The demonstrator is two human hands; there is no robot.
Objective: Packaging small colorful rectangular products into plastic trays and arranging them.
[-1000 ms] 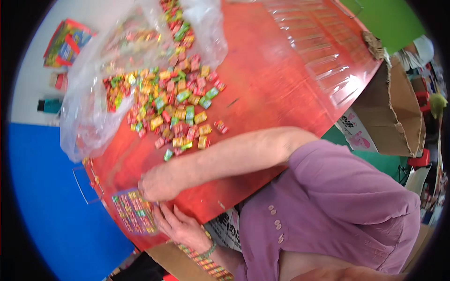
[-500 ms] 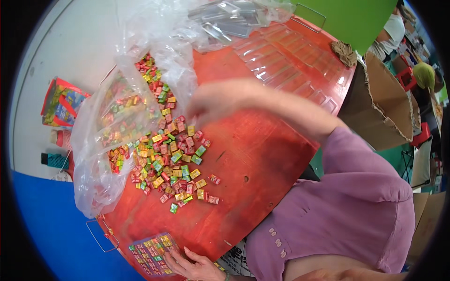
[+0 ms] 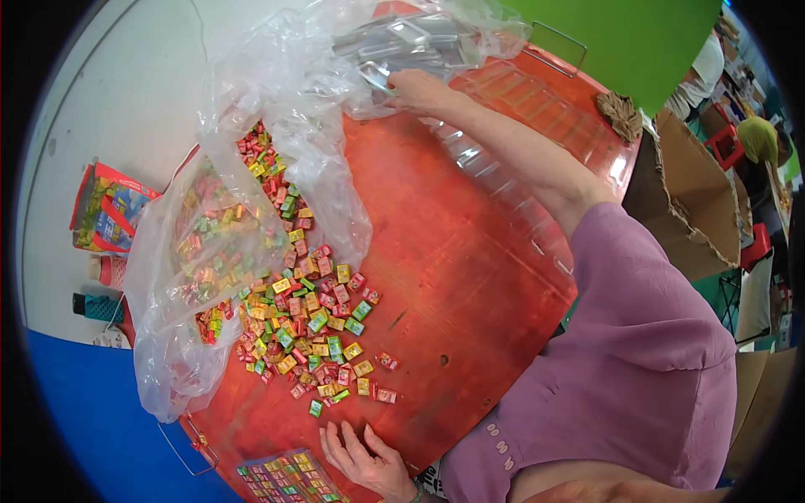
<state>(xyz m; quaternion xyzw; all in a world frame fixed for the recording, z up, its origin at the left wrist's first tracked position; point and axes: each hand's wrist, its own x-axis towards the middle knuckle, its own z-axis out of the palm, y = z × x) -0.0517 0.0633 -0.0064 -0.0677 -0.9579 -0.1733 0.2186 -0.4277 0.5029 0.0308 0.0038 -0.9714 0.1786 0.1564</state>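
Though near left fingers (image 3: 348,446), candy tray (image 3: 277,458) only partly visible.

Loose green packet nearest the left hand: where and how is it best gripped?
Probably pinch the green packet by opposite sides, coming from the side nearest the left hand: it looks small and blocky, with neighbouring packets toward its upper right.

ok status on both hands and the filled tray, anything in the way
Right hand at clear cases, grip unclear. Left hand open beside filled tray. Tray partly out of view, unobstructed where seen; loose pieces beyond left hand.
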